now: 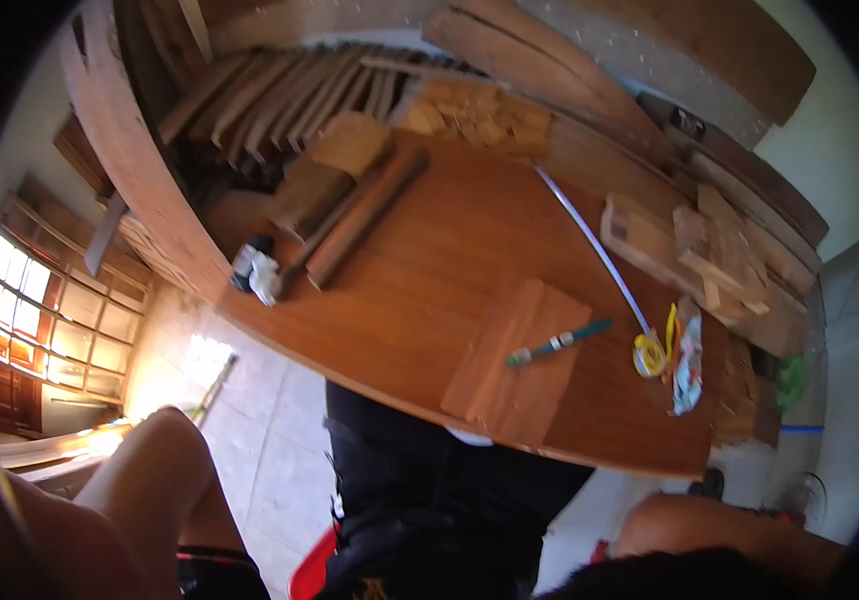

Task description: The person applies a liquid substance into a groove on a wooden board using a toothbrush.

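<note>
Neither of my hands shows in the head view. On the brown tabletop (389, 335) a flat reddish board (494, 370) lies near the front edge, with a green-handled brush (561, 341) across it. To its right are a yellow tape measure (649, 354), its blade (594, 243) pulled out toward the back, and a crumpled white and green wrapper (687, 368). A dark bottle (250, 262) with crumpled white material (265, 278) sits at the left edge. Behind it lie a long wooden bar (369, 218) and a thick wood block (314, 195).
Curved wooden pieces (289, 100) are stacked behind the table, beside small wood offcuts (479, 115). More boards (714, 250) lie at the right. Bare limbs show at the lower left and lower right. Part of a red seat (313, 568) is below the table.
</note>
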`<action>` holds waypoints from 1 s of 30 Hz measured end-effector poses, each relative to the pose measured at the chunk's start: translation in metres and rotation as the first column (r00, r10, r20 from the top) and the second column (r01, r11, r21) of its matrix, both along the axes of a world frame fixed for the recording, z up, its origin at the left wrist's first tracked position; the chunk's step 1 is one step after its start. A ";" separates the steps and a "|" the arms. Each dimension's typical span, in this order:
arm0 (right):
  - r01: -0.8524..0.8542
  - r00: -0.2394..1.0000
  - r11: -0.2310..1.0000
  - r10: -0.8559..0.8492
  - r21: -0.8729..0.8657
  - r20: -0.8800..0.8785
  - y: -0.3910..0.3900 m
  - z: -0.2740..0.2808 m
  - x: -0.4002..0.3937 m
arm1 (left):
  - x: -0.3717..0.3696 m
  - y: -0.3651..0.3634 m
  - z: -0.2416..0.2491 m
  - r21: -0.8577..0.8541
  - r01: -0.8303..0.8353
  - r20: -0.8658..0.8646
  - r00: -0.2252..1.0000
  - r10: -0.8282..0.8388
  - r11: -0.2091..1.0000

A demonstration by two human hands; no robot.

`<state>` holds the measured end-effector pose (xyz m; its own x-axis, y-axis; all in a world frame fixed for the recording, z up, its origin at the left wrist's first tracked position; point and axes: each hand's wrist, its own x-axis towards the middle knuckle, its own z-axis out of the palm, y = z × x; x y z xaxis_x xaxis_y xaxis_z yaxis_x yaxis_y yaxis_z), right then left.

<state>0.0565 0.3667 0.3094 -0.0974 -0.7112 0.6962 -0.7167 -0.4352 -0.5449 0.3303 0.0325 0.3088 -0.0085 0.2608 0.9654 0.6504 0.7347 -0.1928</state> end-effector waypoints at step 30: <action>-0.127 0.991 0.990 0.129 -0.053 0.035 0.002 0.023 0.009 | 0.011 0.012 0.012 -0.001 -0.022 0.014 1.000 0.022 1.000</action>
<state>0.0656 0.3690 0.3323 -0.0352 -0.6832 0.7293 -0.6320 -0.5501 -0.5458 0.3416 0.0445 0.3211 -0.0281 0.2617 0.9648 0.6364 0.7489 -0.1846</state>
